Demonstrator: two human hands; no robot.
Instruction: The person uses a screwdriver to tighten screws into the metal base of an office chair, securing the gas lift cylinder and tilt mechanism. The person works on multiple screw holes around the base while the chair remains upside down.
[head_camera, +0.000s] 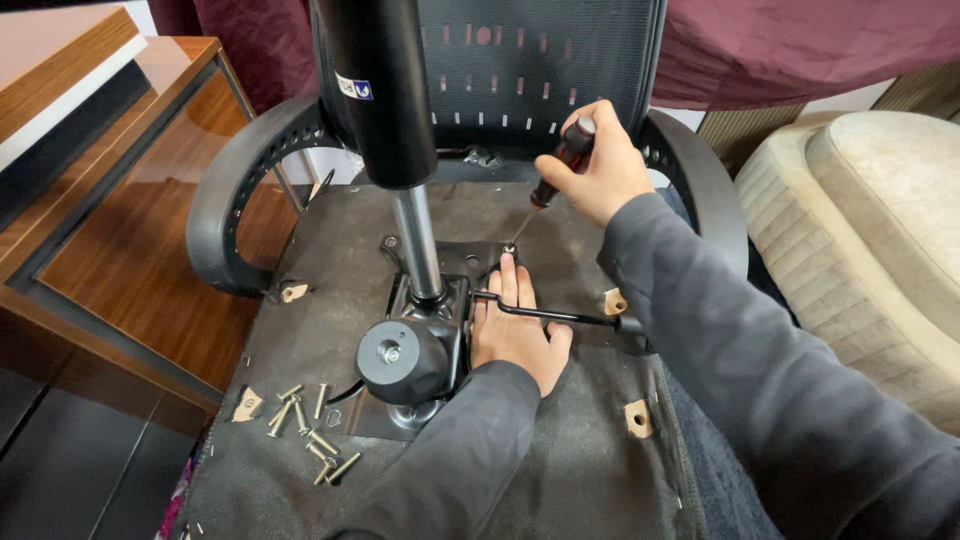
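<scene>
1. At the far left stands a wooden table (150, 230) with a glossy brown top, just beside an office chair turned upside down.
2. The chair's left armrest (235, 180) curves up as a black arc from the grey underside of the seat (560, 470), which fills the middle of the view.
3. A small heap of loose bolts (305, 430) lies on the seat's underside near its lower left edge.
4. A black gas-lift column (385, 90) rises from a metal mounting plate (440, 300) at the seat's centre, with a round black knob (400, 360) on the plate in front of it.
5. The left hand (515, 335) rests flat on the plate just right of the column, fingers stretched out and gripping nothing, their tips beside a screw (510, 248).
6. A thin black lever rod (560, 317) runs rightward across the back of that hand.
7. The right hand (595, 165) is above it, fingers wrapped tightly round the dark red-and-black handle of a screwdriver (560, 165), whose tip angles down onto the screw.
8. The right armrest (705, 190) curves beyond the grey sleeve.
9. A cream upholstered sofa (880, 250) sits at the far right.
</scene>
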